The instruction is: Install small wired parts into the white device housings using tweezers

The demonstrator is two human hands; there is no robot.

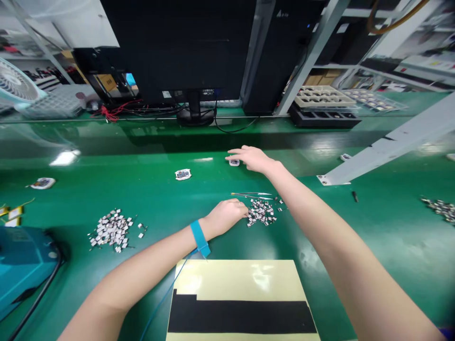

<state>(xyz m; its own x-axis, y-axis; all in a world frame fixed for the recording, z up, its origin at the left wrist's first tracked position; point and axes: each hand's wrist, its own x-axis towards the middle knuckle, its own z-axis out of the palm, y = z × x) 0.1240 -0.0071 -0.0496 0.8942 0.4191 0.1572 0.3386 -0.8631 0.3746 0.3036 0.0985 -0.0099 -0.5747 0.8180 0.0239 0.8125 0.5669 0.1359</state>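
Observation:
My left hand (227, 216), with a blue strap (200, 238) round the wrist, is closed at the left edge of a pile of small silvery-white parts with dark leads (262, 212). Its fingertips touch or nearly touch the pile; whatever is pinched there is hidden. Farther back, my right hand (251, 158) reaches over a small white-rimmed electronic housing (233, 162). Its fingers are stretched out and apart, partly covering that housing. A pair of tweezers (250, 194) lies just behind the pile, between the two hands. Another white housing with a circuit inside (183, 174) rests to the left.
A second heap of small parts (113, 229) lies at left, near a teal machine (24, 265). A cream and black mat (234, 279) lies in front. A slanted metal post (387, 142) stands at right. Behind are a monitor (185, 47) and stacked trays (323, 102).

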